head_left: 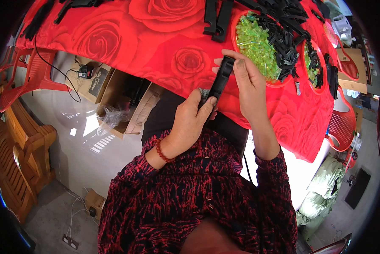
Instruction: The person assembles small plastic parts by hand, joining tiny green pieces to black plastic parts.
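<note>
A long, narrow black plastic part [220, 81] with a hollow channel slants up and away between my hands. My left hand [189, 120] is closed round its lower end, thumb lying on top. A grey speckled patch shows beside the part, near the left fingers; I cannot make out what it is. My right hand [251, 86] is at the far end, its thumb by the right side and fingers reaching behind and over the tip. Beyond it, a red round tray [233, 36] holds yellow-green translucent little pieces [254, 44] and small black pieces [281, 51].
A red rose-patterned cloth [156, 55] covers the table. More black parts [218, 19] lie at its far side. A smaller red bowl [324, 70] stands at the right. Open cardboard boxes [118, 106], a red chair [31, 80] and a wooden bench [24, 148] are at the left.
</note>
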Tool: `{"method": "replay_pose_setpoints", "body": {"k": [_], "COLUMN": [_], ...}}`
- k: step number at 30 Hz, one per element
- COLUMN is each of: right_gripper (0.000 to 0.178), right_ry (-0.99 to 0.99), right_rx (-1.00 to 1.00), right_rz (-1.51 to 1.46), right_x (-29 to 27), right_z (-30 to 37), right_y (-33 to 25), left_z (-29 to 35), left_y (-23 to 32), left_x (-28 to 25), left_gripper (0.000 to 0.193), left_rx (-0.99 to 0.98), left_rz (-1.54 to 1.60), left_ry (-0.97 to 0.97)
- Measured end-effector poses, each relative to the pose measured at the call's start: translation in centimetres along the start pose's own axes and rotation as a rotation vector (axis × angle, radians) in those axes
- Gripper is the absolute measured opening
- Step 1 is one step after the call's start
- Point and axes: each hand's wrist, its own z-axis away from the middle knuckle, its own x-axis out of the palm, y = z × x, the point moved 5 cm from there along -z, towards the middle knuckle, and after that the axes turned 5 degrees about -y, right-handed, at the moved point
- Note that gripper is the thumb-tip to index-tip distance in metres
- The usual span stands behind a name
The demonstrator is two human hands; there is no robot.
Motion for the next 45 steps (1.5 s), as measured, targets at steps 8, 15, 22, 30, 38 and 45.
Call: {"method": "replay_pose_setpoints", "body": {"k": [8, 15, 22, 30, 38, 45], "right_gripper": [0.039, 0.043, 0.038, 0.045, 0.039, 0.039], "right_ry": [0.044, 0.049, 0.098, 0.153, 0.232, 0.192], "right_rx": [-0.033, -0.023, -0.037, 0.052, -0.022, -0.074], "right_rz": [-0.011, 0.037, -0.017, 0.034, -0.022, 0.046], "right_x": [0.5, 0.6, 0.2, -2.3, -3.7, -3.6], "right_z": [0.7, 1.5, 1.7, 0.6, 0.6, 1.2], "right_y": [-0.2, 0.5, 1.4, 2.3, 1.3, 0.5], "left_z": [0.1, 0.1, -0.6, -2.6, -1.9, -1.8], "left_y": [-1.0, -1.7, -2.2, -0.7, 2.2, 1.4], "left_x": [0.3, 0.0, -0.2, -0.4, -2.4, -2.2], "left_gripper": [0.016, 0.015, 0.014, 0.015, 0.051, 0.046], "left_rx": [0.023, -0.014, -0.064, -0.224, -0.186, -0.195], "left_rz": [0.214, 0.161, 0.026, 0.372, 0.421, 0.452], "left_ry": [0.041, 0.057, 0.025, -0.319, -0.509, -0.490]}}
